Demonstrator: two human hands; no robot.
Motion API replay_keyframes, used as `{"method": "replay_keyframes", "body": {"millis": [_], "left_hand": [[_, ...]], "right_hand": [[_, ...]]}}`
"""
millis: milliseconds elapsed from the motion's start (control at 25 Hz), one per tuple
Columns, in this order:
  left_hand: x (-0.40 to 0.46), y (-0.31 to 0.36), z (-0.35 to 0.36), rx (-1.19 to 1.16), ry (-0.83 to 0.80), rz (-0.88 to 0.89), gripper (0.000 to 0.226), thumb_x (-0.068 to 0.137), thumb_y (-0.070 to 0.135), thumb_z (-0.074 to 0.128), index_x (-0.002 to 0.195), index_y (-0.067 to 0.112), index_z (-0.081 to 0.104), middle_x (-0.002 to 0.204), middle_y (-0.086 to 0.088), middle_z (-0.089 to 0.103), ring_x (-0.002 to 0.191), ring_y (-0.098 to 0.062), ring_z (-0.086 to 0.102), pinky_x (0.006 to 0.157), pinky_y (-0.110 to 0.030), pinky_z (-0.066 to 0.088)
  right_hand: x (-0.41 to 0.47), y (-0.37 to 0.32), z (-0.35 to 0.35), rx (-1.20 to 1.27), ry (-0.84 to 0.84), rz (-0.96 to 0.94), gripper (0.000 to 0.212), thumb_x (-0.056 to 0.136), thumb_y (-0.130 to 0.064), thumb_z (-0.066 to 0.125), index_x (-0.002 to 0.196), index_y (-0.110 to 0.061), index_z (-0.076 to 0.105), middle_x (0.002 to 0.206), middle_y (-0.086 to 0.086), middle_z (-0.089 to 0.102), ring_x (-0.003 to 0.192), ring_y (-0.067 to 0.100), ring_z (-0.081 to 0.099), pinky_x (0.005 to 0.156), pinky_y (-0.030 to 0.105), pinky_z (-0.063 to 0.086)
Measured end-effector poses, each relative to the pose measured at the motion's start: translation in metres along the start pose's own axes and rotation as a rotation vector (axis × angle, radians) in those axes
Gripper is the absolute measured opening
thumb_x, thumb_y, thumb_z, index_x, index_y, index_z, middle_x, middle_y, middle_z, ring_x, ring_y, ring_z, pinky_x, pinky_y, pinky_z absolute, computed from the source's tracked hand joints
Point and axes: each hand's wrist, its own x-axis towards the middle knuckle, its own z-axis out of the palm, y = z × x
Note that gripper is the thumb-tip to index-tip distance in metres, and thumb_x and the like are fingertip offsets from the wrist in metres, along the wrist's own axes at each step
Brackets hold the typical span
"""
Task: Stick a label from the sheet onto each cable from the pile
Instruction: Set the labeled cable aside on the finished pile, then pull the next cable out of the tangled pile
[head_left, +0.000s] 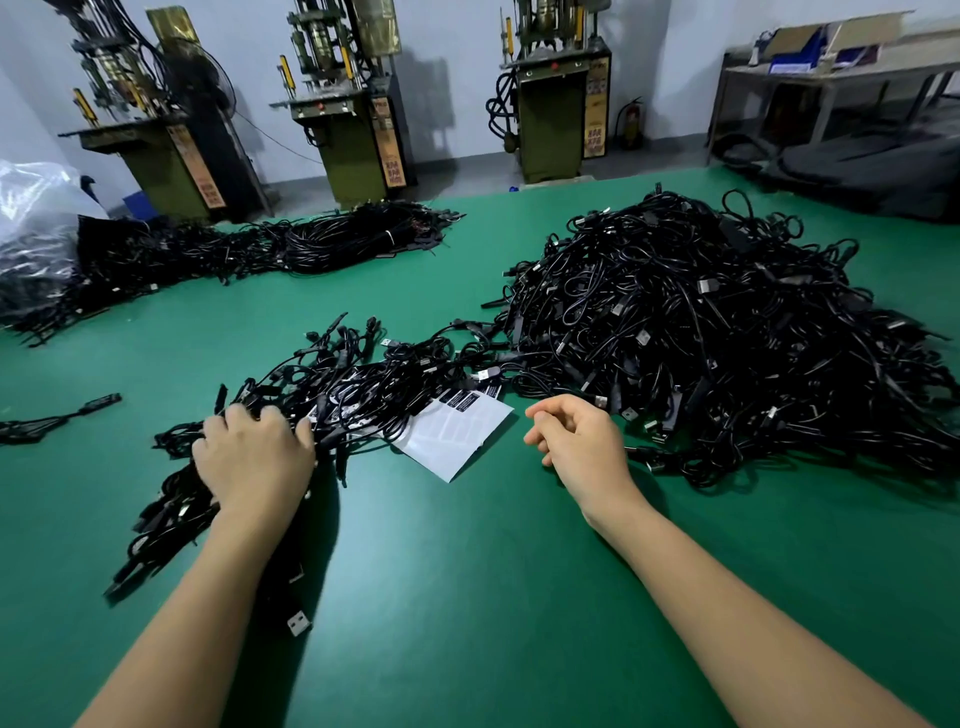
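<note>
A big pile of black cables covers the right side of the green table. A smaller heap of black cables lies left of centre. A white label sheet with a few black labels along its top edge sticks out from under that heap. My left hand lies palm down on the near end of the small heap, fingers curved over the cables. My right hand hovers just right of the sheet, beside the big pile, fingers loosely curled and holding nothing.
Long bundles of black cables lie at the table's far left beside a clear plastic bag. A single cable lies at the left edge. Green machines stand behind the table. A shelf with boxes is far right.
</note>
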Motion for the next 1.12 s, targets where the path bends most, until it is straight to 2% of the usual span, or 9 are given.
{"method": "replay_keyframes", "body": {"millis": [200, 360, 440, 560, 680, 800, 920, 1000, 1120], "left_hand": [[0.024, 0.046, -0.015, -0.127, 0.136, 0.293, 0.023, 0.093, 0.018, 0.051, 0.095, 0.000, 0.066, 0.097, -0.021, 0.062, 0.091, -0.037, 0.050, 0.073, -0.040, 0.037], [0.036, 0.094, -0.006, -0.136, 0.030, 0.620, 0.031, 0.100, 0.022, 0.042, 0.122, 0.013, 0.062, 0.118, -0.006, 0.065, 0.114, -0.031, 0.049, 0.089, -0.041, 0.040], [0.036, 0.111, 0.004, -0.082, -0.064, 0.648, 0.033, 0.102, 0.029, 0.037, 0.124, 0.017, 0.058, 0.124, -0.001, 0.062, 0.123, -0.027, 0.043, 0.094, -0.041, 0.035], [0.035, 0.124, 0.014, -0.078, -0.080, 0.586, 0.035, 0.100, 0.042, 0.041, 0.107, 0.018, 0.065, 0.111, 0.001, 0.063, 0.121, -0.027, 0.042, 0.091, -0.043, 0.029], [0.035, 0.130, 0.014, -0.059, -0.023, 0.583, 0.026, 0.097, 0.033, 0.051, 0.101, 0.017, 0.071, 0.108, -0.001, 0.061, 0.116, -0.027, 0.041, 0.092, -0.045, 0.026], [0.031, 0.134, 0.009, -0.103, 0.010, 0.536, 0.027, 0.100, 0.026, 0.046, 0.105, 0.010, 0.067, 0.117, -0.006, 0.058, 0.119, -0.030, 0.039, 0.094, -0.044, 0.027], [0.022, 0.133, -0.012, -0.295, 0.055, 0.387, 0.037, 0.104, 0.028, 0.035, 0.105, 0.002, 0.061, 0.111, -0.014, 0.059, 0.109, -0.034, 0.047, 0.087, -0.042, 0.033], [0.013, 0.125, -0.029, -0.542, 0.012, 0.309, 0.036, 0.104, 0.028, 0.035, 0.090, 0.002, 0.057, 0.092, -0.014, 0.058, 0.091, -0.032, 0.051, 0.075, -0.039, 0.036], [-0.007, 0.107, -0.047, -1.432, -0.493, -0.020, 0.032, 0.102, 0.021, 0.039, 0.077, 0.007, 0.053, 0.070, -0.006, 0.057, 0.059, -0.017, 0.053, 0.054, -0.028, 0.041]], "right_hand": [[0.000, 0.000, -0.001, -0.005, -0.014, 0.005, 0.024, 0.093, -0.010, 0.050, 0.082, -0.024, 0.065, 0.066, -0.006, 0.067, 0.057, 0.003, 0.055, 0.055, 0.023, 0.050], [0.000, -0.001, 0.000, -0.012, -0.017, 0.001, 0.023, 0.093, -0.009, 0.050, 0.083, -0.023, 0.066, 0.067, -0.006, 0.067, 0.061, 0.004, 0.057, 0.055, 0.021, 0.049], [0.001, -0.001, -0.001, -0.015, -0.022, 0.001, 0.023, 0.093, -0.010, 0.050, 0.084, -0.022, 0.066, 0.067, -0.006, 0.067, 0.060, 0.002, 0.056, 0.055, 0.020, 0.049], [0.002, -0.001, -0.003, 0.008, -0.023, 0.010, 0.023, 0.093, -0.010, 0.050, 0.083, -0.023, 0.066, 0.066, -0.007, 0.066, 0.057, 0.002, 0.055, 0.054, 0.019, 0.048], [0.002, 0.000, -0.003, 0.011, -0.028, 0.008, 0.022, 0.093, -0.010, 0.050, 0.083, -0.022, 0.066, 0.064, -0.008, 0.066, 0.054, 0.000, 0.053, 0.053, 0.018, 0.048], [0.002, 0.000, -0.003, 0.006, -0.025, 0.004, 0.023, 0.093, -0.010, 0.050, 0.082, -0.023, 0.066, 0.064, -0.007, 0.067, 0.054, 0.001, 0.053, 0.053, 0.019, 0.048], [0.002, 0.000, -0.003, 0.003, -0.026, 0.000, 0.024, 0.093, -0.010, 0.050, 0.081, -0.024, 0.065, 0.063, -0.007, 0.066, 0.053, 0.000, 0.053, 0.053, 0.019, 0.047], [0.002, 0.000, -0.003, 0.011, -0.025, -0.001, 0.024, 0.093, -0.009, 0.050, 0.080, -0.023, 0.065, 0.062, -0.007, 0.066, 0.053, 0.000, 0.053, 0.052, 0.018, 0.046], [0.003, -0.001, -0.003, 0.054, -0.016, 0.006, 0.018, 0.095, -0.014, 0.053, 0.083, -0.023, 0.064, 0.063, -0.005, 0.067, 0.058, 0.005, 0.055, 0.051, 0.017, 0.044]]}}
